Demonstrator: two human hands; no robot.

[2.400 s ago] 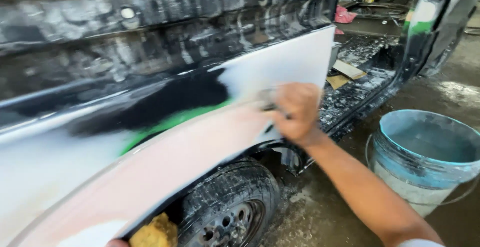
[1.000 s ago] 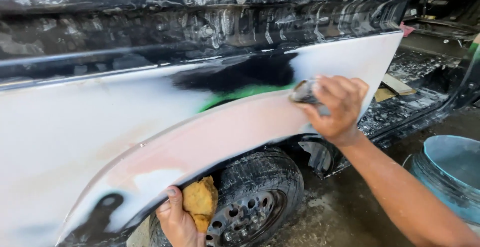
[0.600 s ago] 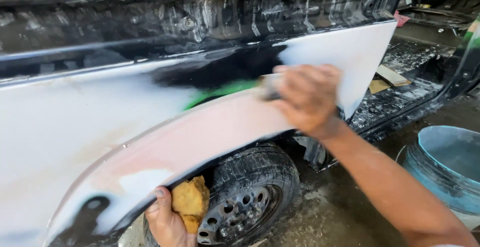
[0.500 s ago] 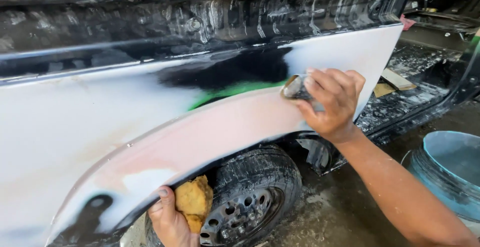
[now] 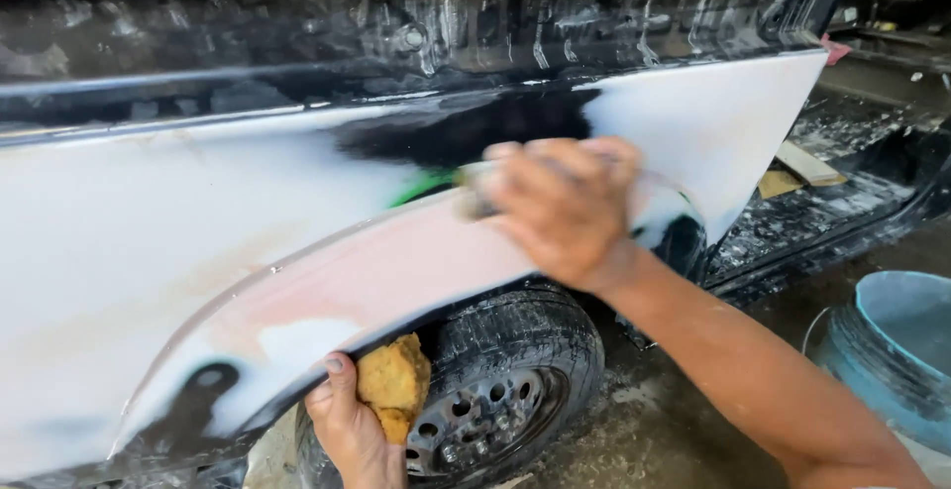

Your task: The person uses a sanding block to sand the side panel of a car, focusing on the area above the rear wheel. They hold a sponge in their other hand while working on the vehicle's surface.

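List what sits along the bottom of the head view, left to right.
left hand gripping a yellow sponge → tyre → right forearm → blue bucket.

No packages, labels, signs or screens visible anywhere in view.

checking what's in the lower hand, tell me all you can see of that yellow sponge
The sponge is a yellow-orange, rough, porous chunk with uneven torn-looking edges. The left hand grips it from below, thumb across its left side. It sits under the pale wheel arch, just in front of the tyre.
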